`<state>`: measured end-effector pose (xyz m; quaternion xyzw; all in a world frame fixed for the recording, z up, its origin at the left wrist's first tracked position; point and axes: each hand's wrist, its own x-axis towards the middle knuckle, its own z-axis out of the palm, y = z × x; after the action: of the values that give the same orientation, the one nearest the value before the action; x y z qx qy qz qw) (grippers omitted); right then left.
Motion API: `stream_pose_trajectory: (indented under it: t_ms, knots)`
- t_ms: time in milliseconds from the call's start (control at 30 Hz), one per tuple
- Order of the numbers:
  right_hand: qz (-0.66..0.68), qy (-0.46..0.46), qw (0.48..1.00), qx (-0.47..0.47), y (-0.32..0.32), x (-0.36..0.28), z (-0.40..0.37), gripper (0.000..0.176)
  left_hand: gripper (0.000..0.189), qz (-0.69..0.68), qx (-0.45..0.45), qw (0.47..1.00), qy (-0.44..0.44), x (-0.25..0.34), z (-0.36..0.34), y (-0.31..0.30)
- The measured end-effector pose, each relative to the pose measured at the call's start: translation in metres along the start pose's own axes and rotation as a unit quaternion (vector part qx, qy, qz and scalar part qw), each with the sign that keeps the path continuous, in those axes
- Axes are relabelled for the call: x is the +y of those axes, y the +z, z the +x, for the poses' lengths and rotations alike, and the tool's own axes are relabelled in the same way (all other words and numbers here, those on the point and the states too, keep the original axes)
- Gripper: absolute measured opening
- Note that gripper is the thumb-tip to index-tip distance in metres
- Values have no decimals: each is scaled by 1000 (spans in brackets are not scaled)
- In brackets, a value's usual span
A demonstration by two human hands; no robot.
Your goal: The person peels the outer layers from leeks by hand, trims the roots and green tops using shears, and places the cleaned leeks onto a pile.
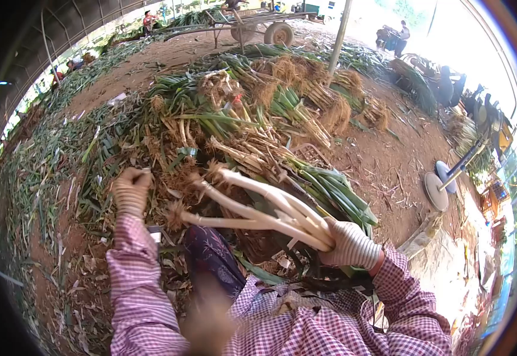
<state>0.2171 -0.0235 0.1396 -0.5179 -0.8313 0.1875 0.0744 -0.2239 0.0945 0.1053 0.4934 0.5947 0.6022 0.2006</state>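
My right hand (353,244), in a striped work glove, is wrapped round a bunch of long white leeks (240,223). Their hairy roots point to the left, and the stalks spread apart toward the root ends. To the left, my left hand (131,190) is raised, apart from the bunch, with its gloved fingers curled in. A small pale bit shows at its fingertips, too small to name. Just ahead lies a large heap of leeks (243,155) with roots and green leaves. The leaf ends of the held bunch are partly hidden behind my right hand.
Stripped leaves (45,172) cover the ground on the left. A two-wheeled cart (279,34) stands behind the heap, near a pole (338,38). On the right are round discs on a bar (436,191) and an orange crate (496,193). Other people are farther back.
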Motion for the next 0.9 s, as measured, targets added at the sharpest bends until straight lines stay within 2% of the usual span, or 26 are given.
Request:
stream_pose_trajectory:
  t_ms: [33,67,100,133,167,200,233,267,300,333,400,433,467,533,567,667,700,733,800,833,900]
  knots:
    - [-1,-9,1000,8,-6,-3,-3,56,6,178,-19,984,7,-3,7,-15]
    - [-6,33,999,7,1,4,-3,54,9,239,-51,969,-32,3,6,-15]
    - [-6,39,999,11,3,5,-2,53,12,46,-74,991,-104,-26,13,-13]
    - [-8,40,999,16,3,6,1,52,15,-148,-91,970,-171,-53,20,-14]
    - [-8,37,999,21,4,7,5,52,29,-219,-92,957,-165,-27,2,1]
    - [6,-1,999,39,7,7,8,52,40,-112,-123,984,-61,-2,-15,22]
    - [20,-39,998,52,8,6,9,52,50,94,-141,979,110,20,-28,34]
    - [20,-41,998,48,7,0,9,52,57,123,-183,969,109,47,-40,42]
    - [71,10,997,20,4,-10,9,53,64,5,-234,971,42,50,-45,58]
    - [121,61,991,-5,3,-16,11,53,63,-134,-239,961,-32,31,-44,74]
    - [71,50,996,-25,4,-21,13,52,55,-83,-247,964,-44,43,-47,88]
    - [57,52,996,-33,4,-22,14,52,44,-70,-248,966,2,42,-46,88]
    - [43,55,997,-42,5,-21,14,53,44,-71,-251,965,4,41,-46,89]
    - [52,45,997,-19,12,-12,12,53,39,-142,-196,970,7,39,-48,91]
    - [60,32,998,4,18,-7,10,53,35,-95,-187,976,57,38,-46,92]
    - [67,35,997,-3,24,0,12,52,36,-110,-190,971,96,40,-43,94]
    - [191,-22,979,68,35,11,11,49,36,-108,-201,969,90,49,-48,92]
    - [193,-12,979,69,32,8,9,49,39,-163,-218,961,43,57,-51,93]
    - [105,12,994,15,21,-8,16,47,36,-141,-210,967,37,57,-52,92]
    - [142,10,989,45,30,-7,19,46,36,-140,-214,966,35,55,-51,92]
    - [127,18,991,30,31,-5,21,46,32,-113,-154,982,-8,48,-49,91]
